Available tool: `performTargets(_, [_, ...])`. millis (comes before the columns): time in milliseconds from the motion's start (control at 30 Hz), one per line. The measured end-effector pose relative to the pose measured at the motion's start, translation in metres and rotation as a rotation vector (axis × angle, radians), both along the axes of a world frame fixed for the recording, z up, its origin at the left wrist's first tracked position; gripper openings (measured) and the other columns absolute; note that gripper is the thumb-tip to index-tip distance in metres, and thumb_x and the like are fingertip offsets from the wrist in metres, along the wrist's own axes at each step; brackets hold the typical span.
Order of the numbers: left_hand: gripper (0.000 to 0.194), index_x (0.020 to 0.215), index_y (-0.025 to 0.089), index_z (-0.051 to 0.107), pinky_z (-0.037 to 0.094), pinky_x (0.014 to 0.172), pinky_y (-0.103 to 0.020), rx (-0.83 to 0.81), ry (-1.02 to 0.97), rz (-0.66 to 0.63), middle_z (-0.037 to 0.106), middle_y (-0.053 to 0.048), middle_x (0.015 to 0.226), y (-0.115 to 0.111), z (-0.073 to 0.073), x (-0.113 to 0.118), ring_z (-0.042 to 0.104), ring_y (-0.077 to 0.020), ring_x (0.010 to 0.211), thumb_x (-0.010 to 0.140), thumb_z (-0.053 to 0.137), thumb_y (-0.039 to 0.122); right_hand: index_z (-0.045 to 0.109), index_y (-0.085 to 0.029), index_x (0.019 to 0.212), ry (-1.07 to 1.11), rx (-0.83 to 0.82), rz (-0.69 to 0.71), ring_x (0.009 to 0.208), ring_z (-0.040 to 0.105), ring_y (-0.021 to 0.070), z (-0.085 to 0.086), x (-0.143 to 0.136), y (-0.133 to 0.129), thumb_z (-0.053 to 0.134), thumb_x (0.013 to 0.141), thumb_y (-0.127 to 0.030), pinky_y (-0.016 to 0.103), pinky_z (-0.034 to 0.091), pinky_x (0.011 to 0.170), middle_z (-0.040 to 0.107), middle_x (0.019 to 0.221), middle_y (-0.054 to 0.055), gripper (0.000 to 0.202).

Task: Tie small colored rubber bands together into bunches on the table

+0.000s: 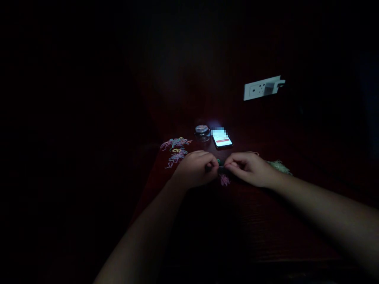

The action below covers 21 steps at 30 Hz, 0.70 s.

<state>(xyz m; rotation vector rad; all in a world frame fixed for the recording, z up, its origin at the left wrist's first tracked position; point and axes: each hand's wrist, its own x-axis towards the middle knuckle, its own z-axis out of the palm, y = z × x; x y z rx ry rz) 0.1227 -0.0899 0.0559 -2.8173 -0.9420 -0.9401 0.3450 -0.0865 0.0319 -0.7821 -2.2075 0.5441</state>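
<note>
My left hand (pixel 199 167) and my right hand (pixel 248 167) face each other close together over a dark red table, both with thumb and fingers pinched. What lies in their fingertips is too small and dark to name. Between them shows a small green ring-like piece (pixel 218 161). Just below the fingertips is a small pink bunch of thin strands (pixel 224 180); I cannot tell whether it lies on the table or hangs from the hands. Left of my left hand is a bunch of pale purple and blue strands (pixel 177 156) with yellow loops.
A larger heap of coloured loops and strands (pixel 174 142) lies at the back left. A lidded glass jar (pixel 202 133) stands beside a lit phone (pixel 222 138). Pale greenish strands (pixel 280 167) lie behind my right wrist. A white socket panel (pixel 262 88) is on the wall.
</note>
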Motion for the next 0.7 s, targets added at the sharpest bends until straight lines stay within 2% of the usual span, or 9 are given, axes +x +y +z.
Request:
performTargets(233, [0.015,0.093,0.019,0.066,0.049,0.073,-0.031,-0.046,0.016,0.010,0.068,-0.002,0.085,-0.0001,-0.0014,-0.0021,0.061,-0.0150,0.077,0.081,0.062,0.028,0.064,-0.015,0.081,-0.002,-0.012,-0.025,0.053,0.043,0.0090,-0.0001,0.0006,0.0020,0.054,0.089,-0.034,0.022,0.036,0.052,0.049,0.059,-0.003,0.023])
performTargets(433, [0.011,0.087,0.019,0.068,0.047,0.067,-0.028,-0.070,0.061,-0.002,0.068,0.000,0.077,0.0011,-0.0023,-0.0012,0.061,-0.0129,0.071,0.083,0.059,0.025,0.065,-0.015,0.082,0.006,-0.034,-0.024,0.054,0.043,0.0091,-0.0005,-0.0005,0.0016,0.055,0.089,-0.035,0.022,0.036,0.052,0.049,0.060,-0.003,0.023])
performTargets(700, [0.010,0.084,0.019,0.067,0.047,0.067,-0.026,-0.076,0.054,0.023,0.068,0.000,0.077,0.0018,-0.0022,0.0000,0.061,-0.0130,0.072,0.082,0.058,0.022,0.066,-0.015,0.088,0.011,-0.054,-0.019,0.055,0.045,0.0098,-0.0043,0.0018,0.0047,0.055,0.089,-0.037,0.023,0.037,0.054,0.051,0.061,-0.002,0.025])
